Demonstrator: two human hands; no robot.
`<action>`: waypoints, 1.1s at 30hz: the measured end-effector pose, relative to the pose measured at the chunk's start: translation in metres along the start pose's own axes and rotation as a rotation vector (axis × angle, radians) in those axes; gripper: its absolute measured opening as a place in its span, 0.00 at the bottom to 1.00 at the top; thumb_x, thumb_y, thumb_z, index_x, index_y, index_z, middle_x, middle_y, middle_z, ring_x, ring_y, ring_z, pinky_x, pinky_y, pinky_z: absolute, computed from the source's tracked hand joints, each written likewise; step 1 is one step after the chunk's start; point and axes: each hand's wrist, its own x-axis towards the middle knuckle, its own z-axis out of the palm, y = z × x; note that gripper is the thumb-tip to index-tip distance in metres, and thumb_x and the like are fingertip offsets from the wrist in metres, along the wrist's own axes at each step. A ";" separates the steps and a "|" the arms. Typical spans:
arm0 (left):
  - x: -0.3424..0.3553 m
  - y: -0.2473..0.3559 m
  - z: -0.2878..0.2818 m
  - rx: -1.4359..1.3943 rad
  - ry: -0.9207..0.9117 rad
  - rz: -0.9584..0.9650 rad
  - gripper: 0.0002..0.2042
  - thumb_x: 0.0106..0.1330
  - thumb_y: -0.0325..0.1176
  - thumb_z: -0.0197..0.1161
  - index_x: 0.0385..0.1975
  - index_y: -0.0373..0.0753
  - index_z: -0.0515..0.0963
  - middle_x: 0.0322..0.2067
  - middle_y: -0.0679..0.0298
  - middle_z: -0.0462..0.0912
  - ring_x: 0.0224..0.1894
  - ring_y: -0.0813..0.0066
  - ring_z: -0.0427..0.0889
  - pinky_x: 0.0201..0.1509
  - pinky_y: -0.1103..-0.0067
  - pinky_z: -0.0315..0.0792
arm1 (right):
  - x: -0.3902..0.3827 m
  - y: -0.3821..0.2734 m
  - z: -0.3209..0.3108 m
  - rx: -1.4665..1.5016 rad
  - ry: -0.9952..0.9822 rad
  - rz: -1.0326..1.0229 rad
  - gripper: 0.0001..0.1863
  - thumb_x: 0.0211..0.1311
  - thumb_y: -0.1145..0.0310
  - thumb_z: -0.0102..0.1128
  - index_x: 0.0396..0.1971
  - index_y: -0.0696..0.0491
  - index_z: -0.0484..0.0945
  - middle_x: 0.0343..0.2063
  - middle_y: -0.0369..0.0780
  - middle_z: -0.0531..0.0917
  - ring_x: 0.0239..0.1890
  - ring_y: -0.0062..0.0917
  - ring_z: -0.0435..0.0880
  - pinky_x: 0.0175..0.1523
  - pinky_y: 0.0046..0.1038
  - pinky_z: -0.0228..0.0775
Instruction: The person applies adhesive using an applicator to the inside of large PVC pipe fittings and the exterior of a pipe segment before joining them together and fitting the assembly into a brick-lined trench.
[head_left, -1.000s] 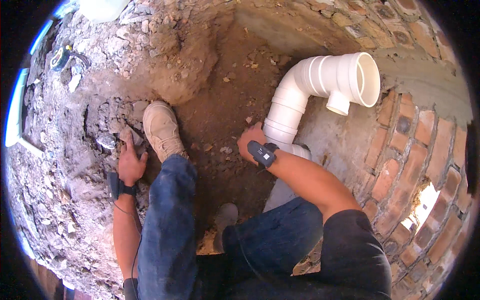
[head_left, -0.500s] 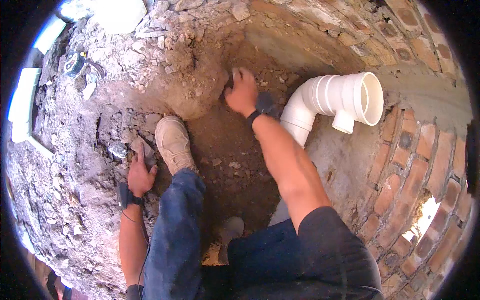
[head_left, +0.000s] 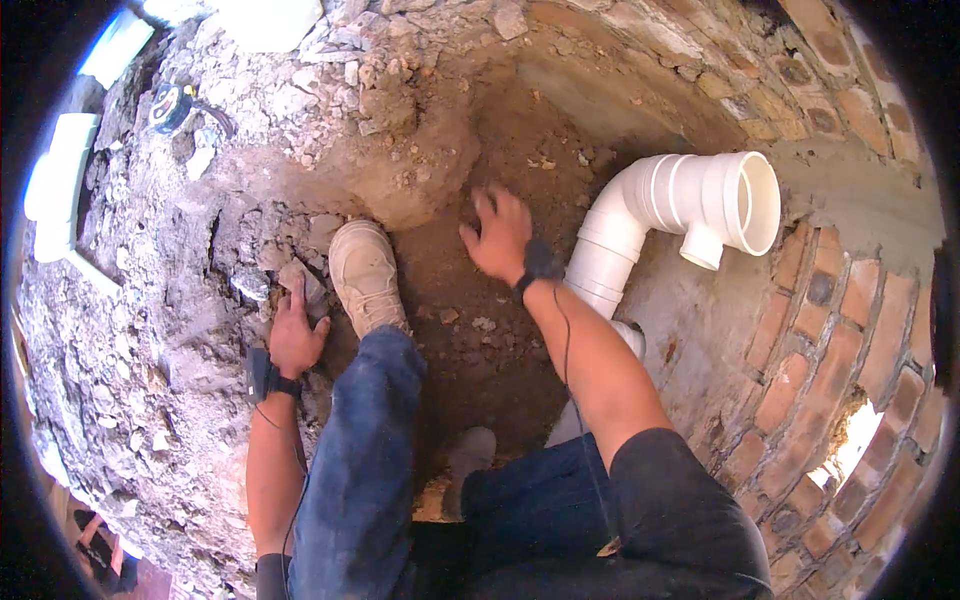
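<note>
Head | right hand [head_left: 500, 235] grip apart over dirt [head_left: 460, 300] | left hand [head_left: 295, 335] flat, open on rubble [head_left: 200, 310]

Single head-worn fisheye, steeply downward, close above a dirt pit [head_left: 480, 330], rim perhaps distorted.

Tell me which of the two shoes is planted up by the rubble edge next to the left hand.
The tan boot, sole down beside the left hand. The other shoe sits lower in the pit, mostly hidden between the legs.
</note>
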 end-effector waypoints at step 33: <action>-0.003 -0.005 0.012 0.099 0.051 -0.021 0.47 0.58 0.37 0.69 0.75 0.44 0.47 0.52 0.38 0.73 0.53 0.37 0.75 0.57 0.56 0.72 | -0.172 -0.028 -0.003 -0.922 -0.560 -0.517 0.23 0.66 0.60 0.51 0.59 0.45 0.78 0.65 0.37 0.71 0.67 0.42 0.67 0.70 0.62 0.46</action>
